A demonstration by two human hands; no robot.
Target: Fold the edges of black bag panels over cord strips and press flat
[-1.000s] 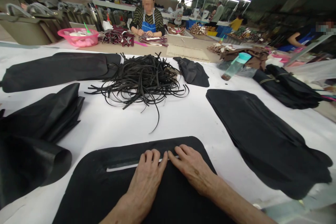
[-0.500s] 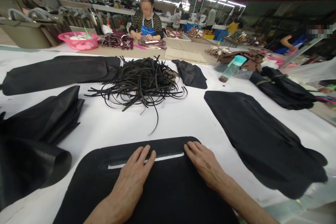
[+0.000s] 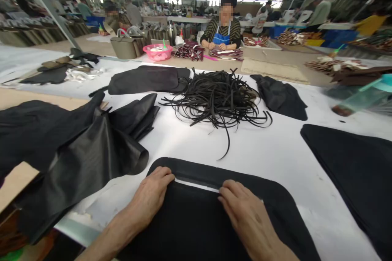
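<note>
A black sheet-like panel (image 3: 190,224) with rounded corners lies flat in front of me. Near its far edge runs a long narrow slot (image 3: 197,186), through which white shows. At the slot's left end my left hand (image 3: 152,191) has its bent fingers together, gripping the panel's material. My right hand (image 3: 246,206) is closed at the slot's right part, its fingers curled on the slot's edge and covering that end. The undersides of the fingertips are hidden on both hands.
Beyond the panel lies a heap of black strips (image 3: 219,98). Loose black sheets (image 3: 101,151) are piled at left, and stacked black panels (image 3: 352,167) lie at right. A bottle with a turquoise lid (image 3: 364,96) lies far right. A co-worker (image 3: 223,28) sits across the table.
My view has swung left. My left hand has shifted to the slot's left end and my right hand has come inward along it. The fingers are more bent now, and the panel is turned.
</note>
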